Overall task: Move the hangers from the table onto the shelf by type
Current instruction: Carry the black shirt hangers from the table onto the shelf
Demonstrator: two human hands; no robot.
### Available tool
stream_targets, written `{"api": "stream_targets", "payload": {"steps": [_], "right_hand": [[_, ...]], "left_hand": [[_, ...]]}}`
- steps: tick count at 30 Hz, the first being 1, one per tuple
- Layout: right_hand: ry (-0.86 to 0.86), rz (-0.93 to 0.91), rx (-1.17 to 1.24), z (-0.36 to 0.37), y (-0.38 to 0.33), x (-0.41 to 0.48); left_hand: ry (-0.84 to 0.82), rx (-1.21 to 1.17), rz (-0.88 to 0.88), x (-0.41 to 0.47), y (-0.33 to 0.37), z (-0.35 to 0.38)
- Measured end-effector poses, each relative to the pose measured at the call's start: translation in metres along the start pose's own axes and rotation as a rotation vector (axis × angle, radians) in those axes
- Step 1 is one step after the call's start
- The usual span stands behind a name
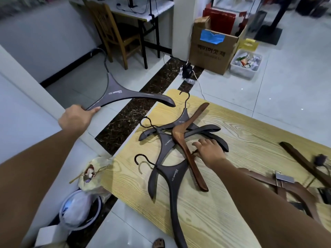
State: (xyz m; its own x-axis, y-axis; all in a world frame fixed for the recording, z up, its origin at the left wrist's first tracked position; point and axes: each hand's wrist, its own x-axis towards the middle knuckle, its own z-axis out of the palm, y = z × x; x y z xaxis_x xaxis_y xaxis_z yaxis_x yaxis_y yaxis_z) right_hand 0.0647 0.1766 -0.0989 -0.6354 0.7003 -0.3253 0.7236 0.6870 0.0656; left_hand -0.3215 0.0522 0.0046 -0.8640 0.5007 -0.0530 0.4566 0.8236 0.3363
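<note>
My left hand (77, 117) grips one arm tip of a dark grey hanger (118, 93), holding it in the air left of the table, hook pointing up and away. On the light wooden table (206, 217) lies a pile of dark grey hangers (172, 174) with a brown wooden hanger (186, 140) crossed over them. My right hand (208, 152) rests on the pile, fingers spread, touching the brown hanger near its middle. Whether it grips anything is unclear. Brown clip hangers (286, 185) lie at the table's right.
A white surface (26, 111) runs along the left. Below it stands a round bin (78, 212) with a plastic bag. Further off are a wooden chair (114, 31), a cardboard box (213, 49) and a white tub (246, 63) on the tiled floor.
</note>
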Motion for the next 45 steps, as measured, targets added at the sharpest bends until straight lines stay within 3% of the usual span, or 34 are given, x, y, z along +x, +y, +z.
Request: {"api": "stream_targets", "payload": {"steps": [5,13,19,25,33,45], "right_hand": [[-0.104,-0.060,-0.048,0.009,0.012,0.009],[-0.126,-0.112,-0.158,0.016,0.027,0.015],[-0.235,-0.077,-0.089,0.012,0.036,0.006],[-0.106,-0.135,-0.155,-0.018,0.049,-0.008],[-0.018,-0.011,-0.258,-0.059,0.070,-0.047],[-0.022,0.109,-0.305,-0.116,0.105,-0.125]], "left_hand": [[-0.002,0.017,0.021,0.002,0.016,0.016],[0.012,0.037,0.036,0.005,0.040,0.027],[0.016,0.049,0.048,-0.003,0.056,0.025],[0.003,0.056,0.087,-0.012,0.068,0.009],[0.013,0.014,0.135,-0.034,0.089,-0.025],[0.025,-0.122,0.276,-0.063,0.132,-0.066]]}}
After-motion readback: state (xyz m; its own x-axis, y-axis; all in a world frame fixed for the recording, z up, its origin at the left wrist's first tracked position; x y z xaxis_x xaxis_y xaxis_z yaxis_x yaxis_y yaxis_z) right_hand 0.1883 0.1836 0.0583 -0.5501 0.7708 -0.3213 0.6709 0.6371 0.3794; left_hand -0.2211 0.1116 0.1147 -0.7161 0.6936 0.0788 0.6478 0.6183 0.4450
